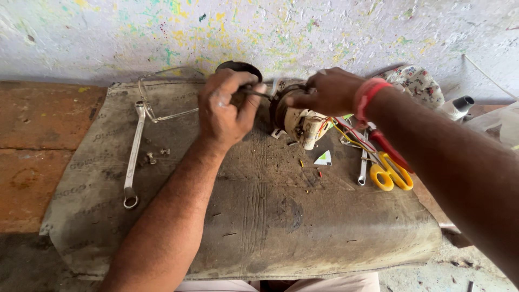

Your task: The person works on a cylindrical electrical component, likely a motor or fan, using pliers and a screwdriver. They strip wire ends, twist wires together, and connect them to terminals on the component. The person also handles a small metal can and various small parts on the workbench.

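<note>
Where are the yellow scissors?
In the head view, the yellow-handled scissors lie on the right side of the grey worn mat, beside a small silver spanner, under the person's right forearm.

Both forearms are bare with no sleeves, the right wrist wears red and pink bands [369, 93], and light trousers [281, 284] show below.
</note>
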